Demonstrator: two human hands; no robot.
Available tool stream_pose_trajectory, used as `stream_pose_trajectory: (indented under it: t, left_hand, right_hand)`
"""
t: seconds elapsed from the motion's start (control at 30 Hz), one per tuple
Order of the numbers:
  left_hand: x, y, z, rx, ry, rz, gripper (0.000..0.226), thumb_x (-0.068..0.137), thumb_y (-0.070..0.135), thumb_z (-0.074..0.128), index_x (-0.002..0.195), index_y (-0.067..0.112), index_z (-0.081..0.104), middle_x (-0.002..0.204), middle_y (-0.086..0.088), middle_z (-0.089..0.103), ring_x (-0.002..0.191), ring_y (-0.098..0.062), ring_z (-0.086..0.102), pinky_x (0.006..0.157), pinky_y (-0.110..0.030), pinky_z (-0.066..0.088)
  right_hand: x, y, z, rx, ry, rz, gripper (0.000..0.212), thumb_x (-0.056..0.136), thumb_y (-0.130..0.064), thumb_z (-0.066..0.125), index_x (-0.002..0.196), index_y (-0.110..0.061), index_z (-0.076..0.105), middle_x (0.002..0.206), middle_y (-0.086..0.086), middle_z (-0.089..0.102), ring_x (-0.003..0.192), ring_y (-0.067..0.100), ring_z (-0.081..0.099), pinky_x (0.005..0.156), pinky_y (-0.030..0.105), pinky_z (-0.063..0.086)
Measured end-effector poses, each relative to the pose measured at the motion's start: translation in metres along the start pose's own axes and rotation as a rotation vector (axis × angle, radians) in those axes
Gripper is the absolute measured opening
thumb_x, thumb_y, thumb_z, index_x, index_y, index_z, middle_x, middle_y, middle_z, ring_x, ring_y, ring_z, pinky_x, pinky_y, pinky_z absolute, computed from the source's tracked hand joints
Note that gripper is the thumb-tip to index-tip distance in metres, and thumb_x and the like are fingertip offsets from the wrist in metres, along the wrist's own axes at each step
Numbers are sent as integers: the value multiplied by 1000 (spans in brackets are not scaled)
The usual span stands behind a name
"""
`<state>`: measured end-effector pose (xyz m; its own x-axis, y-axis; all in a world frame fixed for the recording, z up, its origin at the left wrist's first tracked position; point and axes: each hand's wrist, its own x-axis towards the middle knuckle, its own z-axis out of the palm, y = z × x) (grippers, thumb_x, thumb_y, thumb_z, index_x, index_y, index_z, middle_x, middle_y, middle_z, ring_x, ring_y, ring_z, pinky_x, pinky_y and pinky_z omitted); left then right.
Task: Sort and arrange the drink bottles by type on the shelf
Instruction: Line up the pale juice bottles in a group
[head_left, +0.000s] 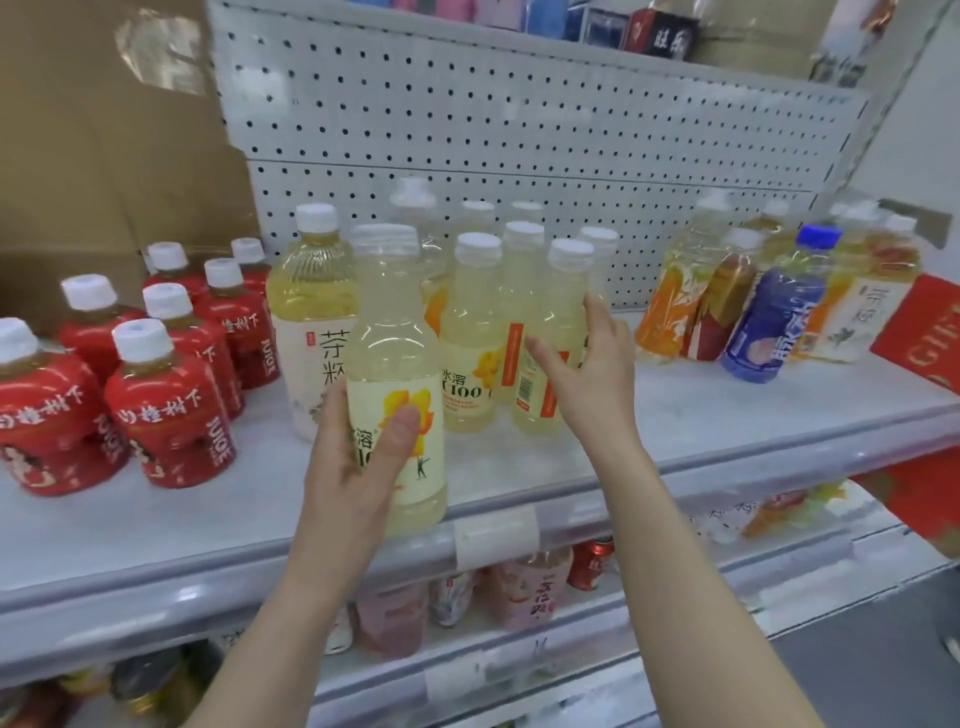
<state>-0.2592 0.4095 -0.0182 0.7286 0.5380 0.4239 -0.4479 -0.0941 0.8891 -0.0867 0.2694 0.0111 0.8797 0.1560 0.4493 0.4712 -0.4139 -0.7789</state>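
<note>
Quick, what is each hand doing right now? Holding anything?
Left hand: closed around a pale yellow bottle, held at the shelf's front edge.
Right hand: open, fingers against a pale bottle standing on the shelf, no grip on it.

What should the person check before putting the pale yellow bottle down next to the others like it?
1. Grip: left hand wraps the pale yellow plastic drink bottle with the white cap around its label: ok.
2. Bottle upright: ok.
3. Same kind: its yellow flower label matches the group of pale yellow bottles on the grey shelf: ok.
4. Right hand rests against the front bottle with the orange-striped label, fingers spread, not gripping: ok.
5. Free spot: bare shelf shows in front of the group: ok.
6. Neighbours: the tall yellow tea bottle with the white label stands close on the left; clearance: cannot tell.
</note>
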Motion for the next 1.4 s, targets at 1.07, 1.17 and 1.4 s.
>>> stream_pose_trajectory:
  t: [1.07,1.17,1.4]
  left_hand:
    - [50,-60,72,768,74,-37,69,98,50,47,155,18,24,154,-6,37,143,-22,33,118,-45,30]
    - [57,-68,73,775,105,-47,76,91,55,45,155,21,23,153,-4,39,142,-23,36,113,-49,36]
    - [60,-72,78,786,113,-36,61,97,34,55,151,21,30,144,-5,47,130,-23,46,105,-43,43]
  right_hand:
    - [27,8,-50,-31,-152,-191,43,87,-42,75,118,-22,54,112,-4,61,104,17,59,78,31,42]
    - [38,11,-37,-80,-147,-216,51,88,-46,73,126,-17,56,119,1,57,108,17,56,78,29,36]
    - [64,12,-16,-116,-182,-213,61,92,-44,71,137,-10,48,129,8,51,118,25,52,83,31,37]
